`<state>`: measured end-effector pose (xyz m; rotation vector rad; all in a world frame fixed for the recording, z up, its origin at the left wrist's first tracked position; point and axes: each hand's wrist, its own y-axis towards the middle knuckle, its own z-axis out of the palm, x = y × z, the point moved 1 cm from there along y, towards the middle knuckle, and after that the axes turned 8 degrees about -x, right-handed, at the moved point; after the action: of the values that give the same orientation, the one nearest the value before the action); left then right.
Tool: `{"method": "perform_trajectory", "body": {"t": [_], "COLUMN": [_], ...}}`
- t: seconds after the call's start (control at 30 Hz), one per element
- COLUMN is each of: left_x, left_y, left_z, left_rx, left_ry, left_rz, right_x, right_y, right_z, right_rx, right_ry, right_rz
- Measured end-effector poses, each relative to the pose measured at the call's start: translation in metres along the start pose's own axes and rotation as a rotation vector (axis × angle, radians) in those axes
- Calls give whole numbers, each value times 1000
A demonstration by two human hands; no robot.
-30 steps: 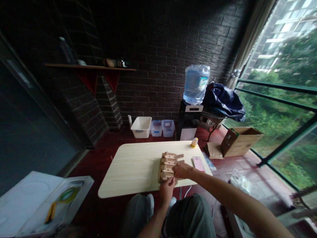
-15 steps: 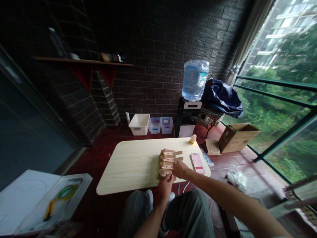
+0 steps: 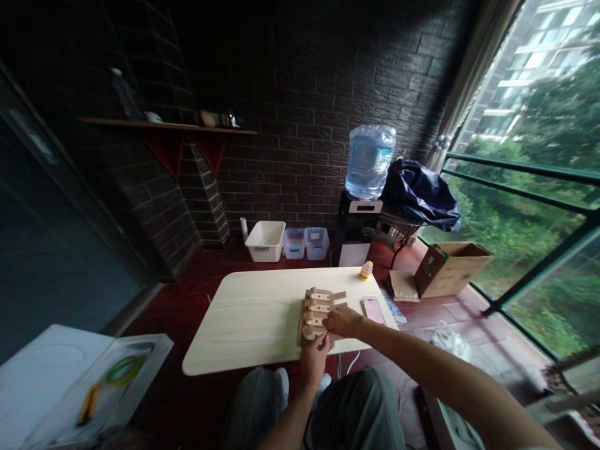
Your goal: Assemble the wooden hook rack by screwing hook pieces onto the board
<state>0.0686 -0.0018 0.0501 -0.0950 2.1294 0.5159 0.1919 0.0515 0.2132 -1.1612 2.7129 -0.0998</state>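
A wooden piece with several rounded slats lies near the front right of the pale table. My left hand is at its front edge, fingers pinched together on something too small to make out. Just above and to the right, my right hand is over the right side of the wooden piece, its fingers curled down on it. What those fingertips hold is hidden. Flat wooden strips stick out beyond the right hand. The two hands are close together.
A pink-screened phone lies to the right, and a small yellow-based bottle stands at the table's back right corner. Beyond the table are a white bin, clear boxes and a water dispenser. A cardboard box sits by the window.
The view has tilted slightly, so the room sits lower in the picture. My right hand has shifted slightly left relative to the wooden piece; my left hand stays at its front edge.
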Motion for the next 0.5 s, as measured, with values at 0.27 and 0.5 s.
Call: {"method": "perform_trajectory", "body": {"t": [0.27, 0.5], "left_x": [5, 9], "left_y": [2, 2], "left_z": [2, 7], "left_rx": [-20, -16], "left_ry": [36, 59], "left_rz": [5, 14], "right_x": [-6, 3], "right_y": [3, 3], "right_z": [14, 21], "right_rx": [51, 31], "right_ry": [106, 116], "right_rz": [88, 193]}}
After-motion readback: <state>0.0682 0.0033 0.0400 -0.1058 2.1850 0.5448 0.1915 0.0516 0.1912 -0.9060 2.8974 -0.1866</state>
